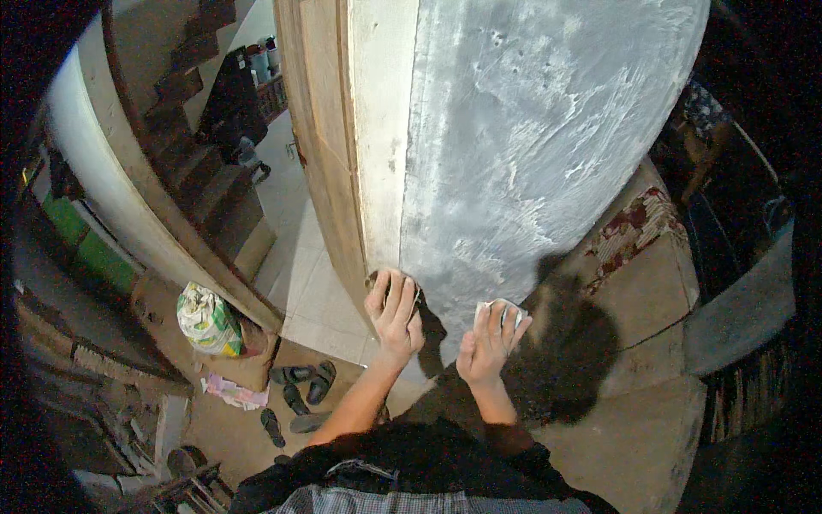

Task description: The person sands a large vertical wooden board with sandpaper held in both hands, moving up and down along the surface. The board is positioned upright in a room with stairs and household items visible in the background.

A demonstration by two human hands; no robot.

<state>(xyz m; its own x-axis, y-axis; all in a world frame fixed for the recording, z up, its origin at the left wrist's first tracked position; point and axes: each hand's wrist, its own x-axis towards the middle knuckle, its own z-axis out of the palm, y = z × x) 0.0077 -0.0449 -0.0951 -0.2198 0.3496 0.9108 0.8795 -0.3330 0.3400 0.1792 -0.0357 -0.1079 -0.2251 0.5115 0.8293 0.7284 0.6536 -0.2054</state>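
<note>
Before me stands a wall with patchy grey-white plaster (488, 160), bordered on its left by a smooth white strip (380, 128). My left hand (395, 318) is at the lower end of that strip, fingers bent over a small dark sheet (372, 279), mostly hidden, possibly sandpaper. Against the lower plaster, my right hand (486, 347) presses a pale folded sheet (512, 309) under its fingers. What the sheet is made of cannot be made out. The two hands are a short way apart.
A wooden door frame (321, 96) edges a tiled doorway, with stairs (212, 186) beyond. Left on the floor are a stuffed white-green sack (209, 319), pink paper (234, 392) and several dark sandals (297, 385). At right, a patterned cloth (632, 228) lies on a ledge; a person (700, 148) is beyond it.
</note>
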